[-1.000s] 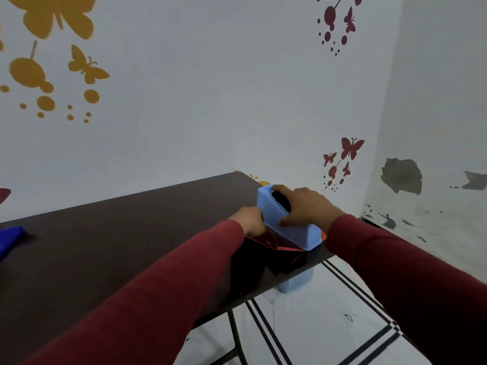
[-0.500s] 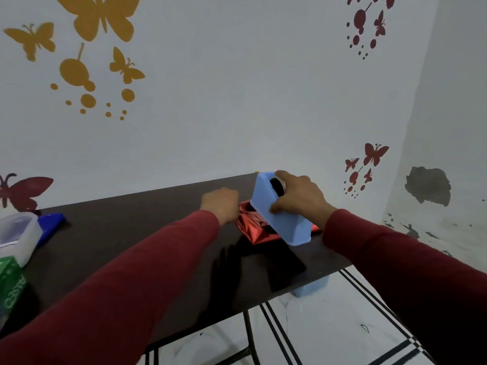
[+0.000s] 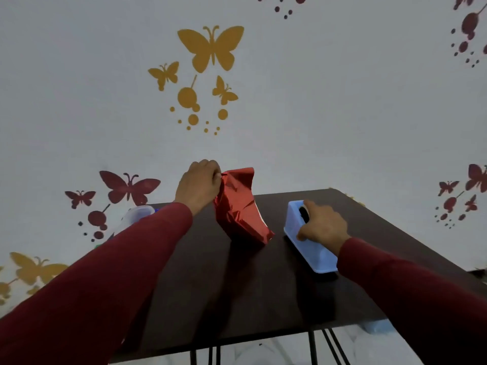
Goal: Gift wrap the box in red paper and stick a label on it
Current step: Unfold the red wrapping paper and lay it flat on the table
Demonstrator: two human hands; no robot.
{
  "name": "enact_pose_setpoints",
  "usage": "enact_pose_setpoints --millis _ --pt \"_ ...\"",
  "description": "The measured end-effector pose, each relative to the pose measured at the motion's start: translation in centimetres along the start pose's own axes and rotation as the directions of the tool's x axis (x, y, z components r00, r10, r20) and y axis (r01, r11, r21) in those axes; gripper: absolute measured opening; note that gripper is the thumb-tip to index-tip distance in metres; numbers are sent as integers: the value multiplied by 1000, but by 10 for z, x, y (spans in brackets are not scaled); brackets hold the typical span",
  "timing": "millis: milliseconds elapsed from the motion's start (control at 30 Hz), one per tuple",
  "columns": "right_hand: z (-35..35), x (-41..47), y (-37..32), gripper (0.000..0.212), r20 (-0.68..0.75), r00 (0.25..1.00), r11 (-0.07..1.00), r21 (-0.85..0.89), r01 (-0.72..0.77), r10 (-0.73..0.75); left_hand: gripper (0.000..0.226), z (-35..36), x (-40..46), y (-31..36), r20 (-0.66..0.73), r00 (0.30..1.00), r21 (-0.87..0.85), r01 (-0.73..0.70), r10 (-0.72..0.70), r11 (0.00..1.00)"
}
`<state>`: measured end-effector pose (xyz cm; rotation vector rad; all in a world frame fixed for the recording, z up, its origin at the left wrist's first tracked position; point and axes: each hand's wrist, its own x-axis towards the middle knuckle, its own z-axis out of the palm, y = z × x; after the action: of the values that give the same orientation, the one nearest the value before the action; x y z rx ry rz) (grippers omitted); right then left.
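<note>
My left hand (image 3: 199, 184) pinches the top edge of the shiny red wrapping paper (image 3: 238, 206) and holds it up above the dark table (image 3: 237, 285); the crumpled sheet hangs down with its lower corner near the tabletop. My right hand (image 3: 322, 223) grips the light blue box (image 3: 313, 248), fingers in a dark opening on its top. The box rests on the table at the right, apart from the paper. No label is in view.
A clear plastic container (image 3: 137, 214) stands at the far left of the table, partly hidden by my left sleeve. The wall with butterfly stickers runs right behind the table. The table's near edge and metal legs (image 3: 312, 346) show below, with a pale blue object (image 3: 378, 326) on the floor.
My left hand has lifted the red paper off the table and away from the box, up and to the left. The right hand has set the box down flat on the table.
</note>
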<state>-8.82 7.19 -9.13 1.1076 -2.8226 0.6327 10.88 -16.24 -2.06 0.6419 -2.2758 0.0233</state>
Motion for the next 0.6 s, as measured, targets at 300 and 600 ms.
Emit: enact_pose_setpoints --millis 300,600 --pt "12 0 -8 97 10 997 996 -47 -70 71 16 -18 17 14 35 974 -52 -222 224 974" --pt "-46 25 -59 79 -193 935 948 55 315 -299 26 -29 28 36 147 848 63 -522 510 851"
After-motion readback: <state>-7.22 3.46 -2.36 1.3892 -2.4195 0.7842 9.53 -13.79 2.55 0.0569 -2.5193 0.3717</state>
